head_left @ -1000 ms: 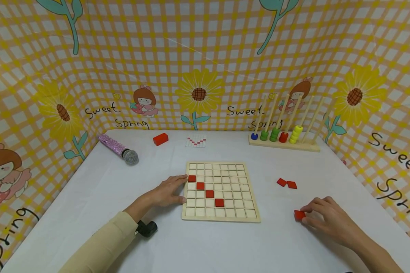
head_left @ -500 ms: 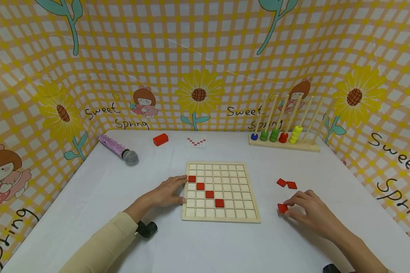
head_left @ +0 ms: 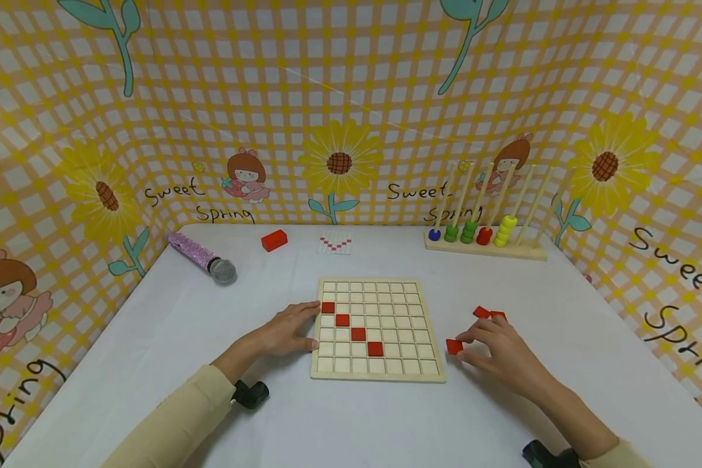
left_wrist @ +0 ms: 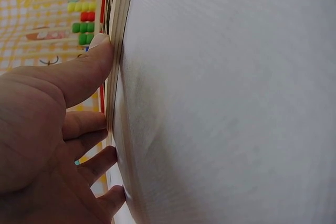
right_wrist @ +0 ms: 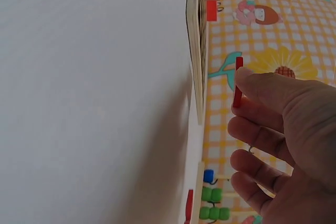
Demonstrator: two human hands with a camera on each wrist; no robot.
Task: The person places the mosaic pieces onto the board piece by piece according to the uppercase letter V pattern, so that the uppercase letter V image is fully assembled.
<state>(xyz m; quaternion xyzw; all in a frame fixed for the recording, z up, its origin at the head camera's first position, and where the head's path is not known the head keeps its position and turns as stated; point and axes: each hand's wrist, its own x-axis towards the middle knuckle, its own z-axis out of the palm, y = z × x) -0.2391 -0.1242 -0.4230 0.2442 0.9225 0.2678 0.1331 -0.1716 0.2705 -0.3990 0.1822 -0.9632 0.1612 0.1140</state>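
A square wooden grid board (head_left: 408, 377) lies mid-table, with several red tiles (head_left: 359, 334) running diagonally down to the right from its left column. My left hand (head_left: 277, 330) rests against the board's left edge, fingers fairly straight; in the left wrist view the thumb and fingertips of the hand (left_wrist: 63, 114) touch the rim. Just right of the board, my right hand (head_left: 506, 357) pinches a red tile (head_left: 454, 347) between thumb and finger. The right wrist view shows the pinched tile (right_wrist: 238, 83) edge-on, raised off the table. Two loose red tiles (head_left: 481, 312) lie behind that hand, one partly hidden.
At the back stand a bead rack (head_left: 485, 249) with coloured beads, a small card (head_left: 335, 244) with a red pattern and a red block (head_left: 274, 240). A glittery pink microphone (head_left: 201, 257) lies back left. Patterned cloth (head_left: 339, 84) rises around the table.
My right hand has carried the pinched red tile leftward and slightly back, from the right side to beside the board. It now partly covers one loose tile. My left hand has stayed put.
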